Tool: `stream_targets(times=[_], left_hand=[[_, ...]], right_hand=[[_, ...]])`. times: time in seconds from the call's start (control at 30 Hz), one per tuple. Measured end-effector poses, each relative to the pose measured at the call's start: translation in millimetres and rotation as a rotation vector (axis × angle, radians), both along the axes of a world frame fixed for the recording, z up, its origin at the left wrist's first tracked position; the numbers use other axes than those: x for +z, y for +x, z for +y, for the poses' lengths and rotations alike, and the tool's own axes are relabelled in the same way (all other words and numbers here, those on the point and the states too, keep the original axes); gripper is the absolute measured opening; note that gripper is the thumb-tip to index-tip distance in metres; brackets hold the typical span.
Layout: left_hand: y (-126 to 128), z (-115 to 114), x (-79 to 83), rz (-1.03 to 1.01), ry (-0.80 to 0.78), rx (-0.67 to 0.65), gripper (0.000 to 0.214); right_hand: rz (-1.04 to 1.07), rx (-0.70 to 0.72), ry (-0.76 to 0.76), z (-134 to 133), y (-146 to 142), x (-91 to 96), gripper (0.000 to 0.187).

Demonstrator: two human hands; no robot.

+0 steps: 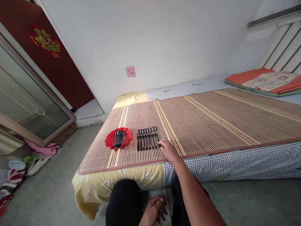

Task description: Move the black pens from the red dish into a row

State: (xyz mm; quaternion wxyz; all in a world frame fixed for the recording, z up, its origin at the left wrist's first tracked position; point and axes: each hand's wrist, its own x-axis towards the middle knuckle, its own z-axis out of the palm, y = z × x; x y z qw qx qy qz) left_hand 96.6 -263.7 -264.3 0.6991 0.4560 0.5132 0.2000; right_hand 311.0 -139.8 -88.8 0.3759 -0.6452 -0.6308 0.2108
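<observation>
My right hand is at the right end of a row of dark, clear-barrelled pens on the striped bamboo mat. Its thumb and fingers are closed at the lower end of the rightmost pen. The pens lie side by side, dark caps away from me. Left of the row, a red scalloped plate holds several more pens of the same look. Between my knees, my left hand hangs with loosely curled fingers and nothing in it.
The bamboo mat covers a bed with a yellow and checked sheet. A folded orange, floral cloth lies at the far right. A pink note is on the wall behind. Clothes and papers lie on the left.
</observation>
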Motion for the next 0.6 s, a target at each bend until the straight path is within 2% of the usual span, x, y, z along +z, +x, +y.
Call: stream_targets(times=[0.2, 0.43, 0.6], left_hand=[[2, 0, 6.5, 0.032, -0.021, -0.002, 0.061], [1, -1, 5.7, 0.03, -0.026, -0.001, 0.058], [0, -1, 4.1, 0.018, -0.008, 0.002, 0.062]], right_hand=[[0.03, -0.016, -0.027, 4, 2, -7.9, 0.033], [0.027, -0.004, -0.017, 3, 4, -6.3, 0.036], [0.038, -0.041, 0.076, 2, 11, -5.8, 0.038]])
